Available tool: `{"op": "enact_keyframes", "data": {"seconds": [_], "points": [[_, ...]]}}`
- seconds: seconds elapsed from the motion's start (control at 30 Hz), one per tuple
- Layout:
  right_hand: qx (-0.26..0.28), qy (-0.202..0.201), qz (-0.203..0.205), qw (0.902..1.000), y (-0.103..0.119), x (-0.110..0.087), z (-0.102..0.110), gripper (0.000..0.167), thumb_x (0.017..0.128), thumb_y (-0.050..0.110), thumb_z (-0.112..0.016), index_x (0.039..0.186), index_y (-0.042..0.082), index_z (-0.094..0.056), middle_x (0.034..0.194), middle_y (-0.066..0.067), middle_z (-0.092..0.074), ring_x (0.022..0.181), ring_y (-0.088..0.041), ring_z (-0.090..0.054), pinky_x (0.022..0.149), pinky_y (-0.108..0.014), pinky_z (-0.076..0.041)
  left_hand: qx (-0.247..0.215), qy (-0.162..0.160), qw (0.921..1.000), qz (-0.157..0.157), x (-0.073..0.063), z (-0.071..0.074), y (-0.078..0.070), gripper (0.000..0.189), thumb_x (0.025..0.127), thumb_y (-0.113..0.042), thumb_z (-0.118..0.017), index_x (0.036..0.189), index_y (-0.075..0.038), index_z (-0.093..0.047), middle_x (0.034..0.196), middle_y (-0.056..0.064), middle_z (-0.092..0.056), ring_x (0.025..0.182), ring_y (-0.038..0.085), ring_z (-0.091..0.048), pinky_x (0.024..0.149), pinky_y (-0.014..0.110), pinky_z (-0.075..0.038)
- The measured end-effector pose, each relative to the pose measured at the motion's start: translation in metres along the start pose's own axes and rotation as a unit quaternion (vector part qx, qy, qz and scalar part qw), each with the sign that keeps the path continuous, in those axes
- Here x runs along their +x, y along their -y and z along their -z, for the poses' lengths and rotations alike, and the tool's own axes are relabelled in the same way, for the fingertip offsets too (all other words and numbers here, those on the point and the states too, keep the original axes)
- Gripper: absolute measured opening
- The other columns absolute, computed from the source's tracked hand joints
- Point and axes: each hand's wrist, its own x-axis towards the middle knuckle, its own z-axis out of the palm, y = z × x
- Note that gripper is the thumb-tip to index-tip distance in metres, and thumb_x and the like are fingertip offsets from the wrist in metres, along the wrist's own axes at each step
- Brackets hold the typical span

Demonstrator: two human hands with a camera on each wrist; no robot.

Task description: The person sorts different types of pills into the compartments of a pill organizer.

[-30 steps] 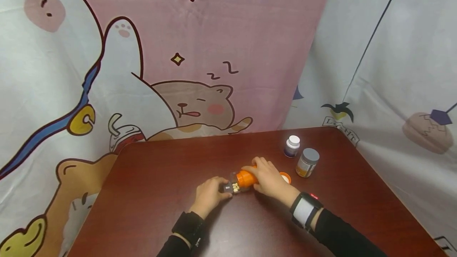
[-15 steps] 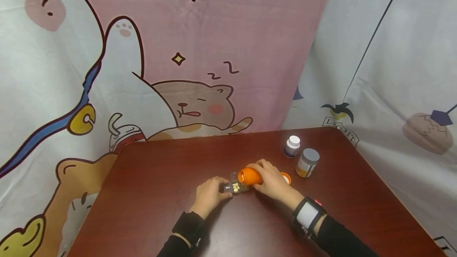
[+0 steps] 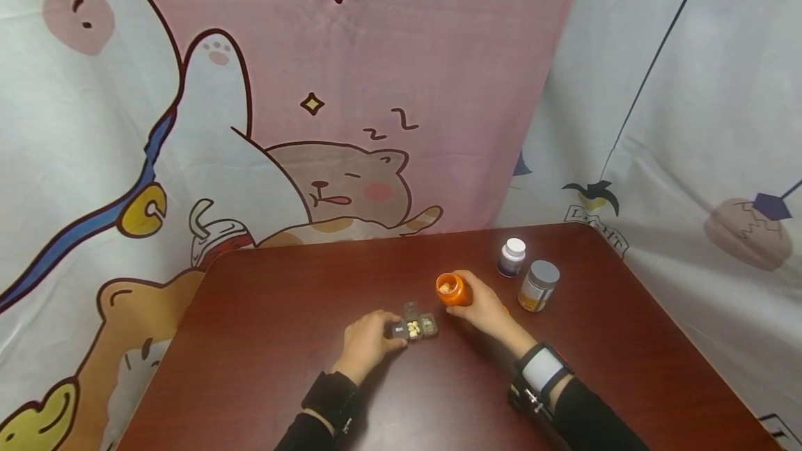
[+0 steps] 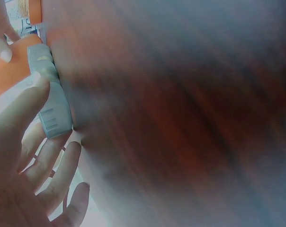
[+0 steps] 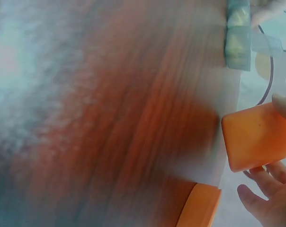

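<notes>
The right hand (image 3: 484, 306) grips one orange bottle (image 3: 452, 291), right of the one pill box (image 3: 421, 328) that the left hand (image 3: 367, 344) pinches on the table (image 3: 294, 291). One orange cap (image 5: 200, 206) lies nearby; one white bottle (image 3: 512, 257) and one grey-lidded jar (image 3: 537, 287) stand beyond.

A wide lane of counter (image 3: 326, 277) runs behind the pillbox (image 3: 428, 326) and its raised lid (image 3: 410, 310), while the orange bottle (image 3: 460, 291), white bottle (image 3: 512, 260) and jar (image 3: 537, 288) obstruct passage on the right.

Your right hand (image 3: 480, 303) grips an uncapped orange bottle (image 3: 461, 293), tilted. Your left hand (image 3: 367, 343) pinches a small pill box (image 4: 55, 111) — one clear lid (image 3: 411, 310) raised, pale pills (image 3: 413, 329) in the middle compartment.
</notes>
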Motion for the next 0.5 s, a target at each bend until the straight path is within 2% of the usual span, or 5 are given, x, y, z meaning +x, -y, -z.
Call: {"op": "enact_keyframes", "data": {"seconds": [0.2,0.5], "points": [[0.042,0.004,-0.063,0.9971,-0.008,0.004,0.004,0.07,0.076,0.017,-0.085,0.135,0.01,-0.049,0.127,-0.017,-0.065,0.118,-0.038,-0.061,0.104,-0.059,-0.045,0.001,0.006,0.9999,0.008,-0.001,-0.001,-0.002,0.041,0.07,-0.038,-0.088,0.106,-0.024,-0.076,0.109,-0.001,-0.075,0.096,0.023,-0.07,0.071,0.041,-0.052],[0.059,0.007,-0.096,0.9936,-0.014,0.007,0.009,0.069,0.081,0.015,-0.08,0.138,0.006,-0.043,0.129,-0.02,-0.062,0.122,-0.039,-0.059,0.109,-0.058,-0.043,0.008,-0.002,1.0,0.004,-0.002,0.001,-0.002,0.042,0.069,-0.039,-0.088,0.106,-0.024,-0.076,0.108,-0.001,-0.075,0.095,0.022,-0.07,0.07,0.04,-0.052]]}}
